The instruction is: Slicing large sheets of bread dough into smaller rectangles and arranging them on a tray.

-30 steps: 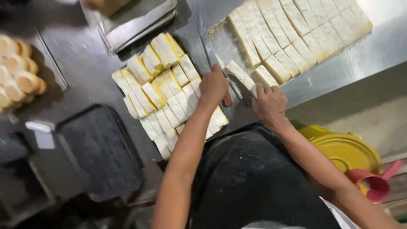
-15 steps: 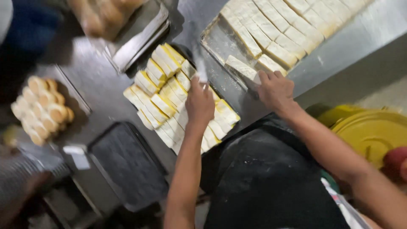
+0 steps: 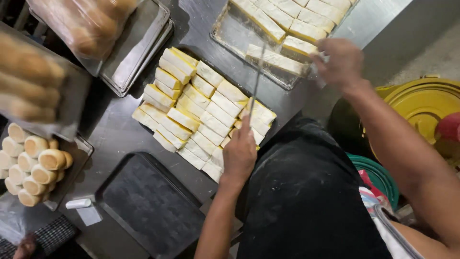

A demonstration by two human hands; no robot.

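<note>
The left hand (image 3: 239,153) is closed around the handle end of a long thin knife (image 3: 255,84), whose blade is pointed away across the steel table (image 3: 120,120) toward the far tray. The hand is laid right over the near edge of a dark tray packed with pale yellow dough strips (image 3: 196,112) lined up in rows. The right hand (image 3: 338,62) is curled down, fingers together, onto a single dough strip (image 3: 275,60) at the near edge of a metal tray (image 3: 235,36) holding more cut strips; whether it's actually gripped can't be told. An empty dark baking tray (image 3: 151,206) is sat just beside the left forearm. Round buns (image 3: 33,165) are seen far left, and a yellow bucket lid (image 3: 424,108) on the right.
</note>
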